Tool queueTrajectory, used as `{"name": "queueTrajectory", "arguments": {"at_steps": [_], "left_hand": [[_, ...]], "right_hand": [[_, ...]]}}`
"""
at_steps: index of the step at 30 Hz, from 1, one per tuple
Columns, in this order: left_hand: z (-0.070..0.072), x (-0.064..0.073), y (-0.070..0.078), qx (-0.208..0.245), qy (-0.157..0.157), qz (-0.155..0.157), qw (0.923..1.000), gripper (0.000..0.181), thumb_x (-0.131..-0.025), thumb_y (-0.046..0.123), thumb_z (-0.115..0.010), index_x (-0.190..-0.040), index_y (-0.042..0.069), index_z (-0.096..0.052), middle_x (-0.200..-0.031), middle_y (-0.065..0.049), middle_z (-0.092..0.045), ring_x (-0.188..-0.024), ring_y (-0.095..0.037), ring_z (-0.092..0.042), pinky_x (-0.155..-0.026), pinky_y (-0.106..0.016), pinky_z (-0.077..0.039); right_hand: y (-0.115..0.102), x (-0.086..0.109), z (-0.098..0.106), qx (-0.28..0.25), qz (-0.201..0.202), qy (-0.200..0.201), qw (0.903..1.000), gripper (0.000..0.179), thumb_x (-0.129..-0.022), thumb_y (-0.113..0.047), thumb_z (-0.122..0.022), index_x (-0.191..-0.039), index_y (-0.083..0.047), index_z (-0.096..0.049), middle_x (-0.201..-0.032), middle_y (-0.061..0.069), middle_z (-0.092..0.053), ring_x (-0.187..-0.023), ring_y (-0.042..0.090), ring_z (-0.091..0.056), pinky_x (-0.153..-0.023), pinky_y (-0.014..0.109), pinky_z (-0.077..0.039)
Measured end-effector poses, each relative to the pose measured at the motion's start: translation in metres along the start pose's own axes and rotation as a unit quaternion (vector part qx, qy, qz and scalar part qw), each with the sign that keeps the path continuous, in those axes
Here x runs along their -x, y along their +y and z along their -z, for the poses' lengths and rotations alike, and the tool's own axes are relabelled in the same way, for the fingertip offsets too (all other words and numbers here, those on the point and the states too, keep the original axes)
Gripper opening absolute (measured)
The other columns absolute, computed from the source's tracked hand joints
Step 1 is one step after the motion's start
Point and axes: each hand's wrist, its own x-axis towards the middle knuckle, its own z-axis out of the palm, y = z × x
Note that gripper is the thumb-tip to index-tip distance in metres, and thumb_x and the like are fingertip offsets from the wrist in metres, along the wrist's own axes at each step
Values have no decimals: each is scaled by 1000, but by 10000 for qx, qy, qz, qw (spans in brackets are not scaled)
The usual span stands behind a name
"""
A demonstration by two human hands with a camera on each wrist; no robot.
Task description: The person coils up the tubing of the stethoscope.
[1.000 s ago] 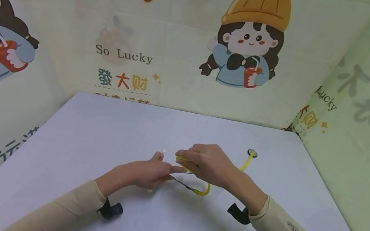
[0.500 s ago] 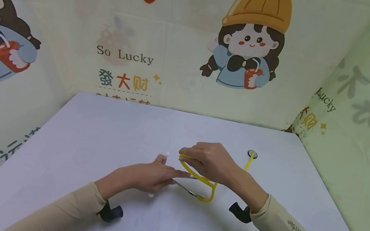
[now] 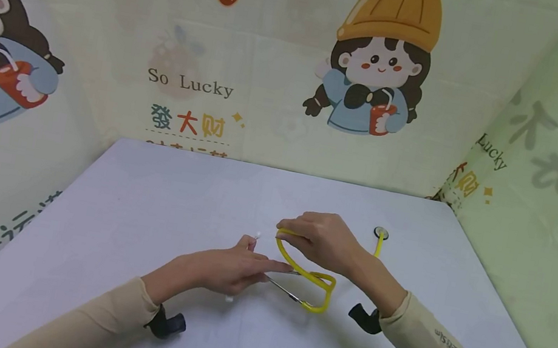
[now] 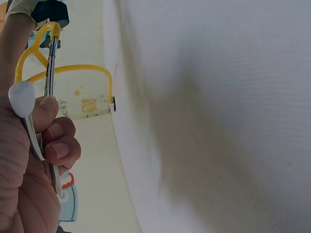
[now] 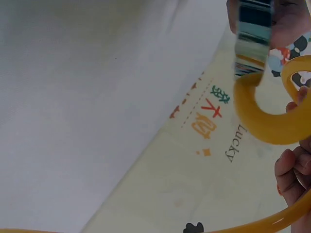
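A stethoscope with yellow tubing (image 3: 292,260) is held in both hands above the table. My left hand (image 3: 226,267) grips its metal ear tubes (image 4: 50,73), fingers curled round them in the left wrist view. A white ear tip (image 4: 22,98) pokes out by the palm. Farther right, my right hand (image 3: 326,240) pinches the yellow tube between thumb and fingers, and a loop of it hangs toward the left hand. In the right wrist view the tubing (image 5: 272,128) curves close to the camera. The round chest piece (image 3: 381,233) lies at the table's back right.
The white table (image 3: 170,193) ends at a back wall cloth (image 3: 273,74) printed with cartoon figures and lettering. Black wrist cameras (image 3: 167,324) hang below both forearms.
Both hands have shifted slightly right, the right one also a little up. More of the yellow tubing now shows as a loop between them. The chest piece stays about where it was.
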Motion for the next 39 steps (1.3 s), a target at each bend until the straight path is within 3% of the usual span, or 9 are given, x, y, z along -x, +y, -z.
{"name": "queueTrajectory", "arguments": {"at_steps": [7, 12, 16, 21, 24, 28, 32, 36, 39], "left_hand": [[1, 1, 5, -62, 334, -259, 9991, 52, -105, 12, -57, -154, 19, -44, -100, 4, -72, -85, -2, -57, -92, -43, -28], [1, 2, 6, 75, 535, -313, 9980, 49, -104, 12, -58, -152, 17, -47, -109, 4, -74, -83, -2, -56, -93, -44, -27], [3, 3, 8, 154, 581, -299, 9977, 49, -105, 13, -56, -153, 17, -46, -103, 4, -73, -83, -2, -55, -99, -49, -27], [4, 5, 10, 215, 722, -378, 9964, 50, -105, 12, -56, -154, 17, -45, -110, 4, -74, -80, -1, -54, -98, -49, -27], [8, 6, 11, 422, 815, -306, 9953, 49, -105, 13, -57, -153, 15, -46, -123, 6, -71, -76, 2, -51, -101, -51, -26], [14, 6, 12, 766, 956, -129, 9924, 46, -106, 14, -56, -151, 13, -46, -106, 11, -69, -68, 5, -46, -105, -54, -24], [18, 5, 11, 861, 1062, 79, 9906, 42, -106, 13, -57, -147, 12, -47, -80, 13, -50, -66, 4, -42, -99, -48, -25], [18, 6, 10, 882, 1107, 238, 9896, 38, -105, 11, -57, -142, 10, -48, -78, 13, -46, -66, 3, -41, -103, -49, -25], [18, 6, 10, 899, 1098, 302, 9894, 37, -105, 10, -56, -141, 10, -47, -78, 13, -46, -66, 3, -41, -105, -53, -25]], "right_hand": [[5, 5, -3, -80, -95, 59, 9999, 19, -89, -15, -81, -106, -8, -80, -91, -1, -77, -70, 7, -64, -62, 18, -50], [9, 11, -6, -116, -236, 96, 9996, 20, -89, -17, -81, -107, -7, -80, -94, 0, -78, -72, 8, -67, -64, 20, -51], [12, 16, -8, -128, -350, 166, 9992, 21, -89, -18, -81, -107, -8, -80, -95, 0, -78, -76, 10, -70, -65, 22, -53], [14, 21, -9, -16, -547, 122, 9984, 23, -89, -21, -81, -108, -8, -80, -97, 1, -79, -77, 12, -72, -66, 24, -55], [15, 24, -10, -24, -783, 16, 9969, 25, -90, -23, -79, -110, -8, -79, -97, 2, -79, -75, 13, -71, -65, 25, -54], [17, 30, -12, -112, -998, -49, 9949, 25, -93, -24, -76, -113, -9, -79, -97, 1, -79, -78, 14, -72, -68, 26, -55], [17, 35, -16, 48, -1000, -142, 9949, 22, -93, -20, -76, -113, -12, -80, -99, -1, -79, -82, 14, -74, -67, 25, -55], [16, 42, -22, -89, -1027, -147, 9946, 26, -90, -14, -78, -116, -12, -79, -102, 0, -79, -82, 15, -75, -66, 22, -54], [18, 47, -28, -306, -753, 212, 9965, 22, -95, -20, -75, -114, -11, -80, -95, 1, -79, -70, 12, -71, -61, 20, -51]]}}
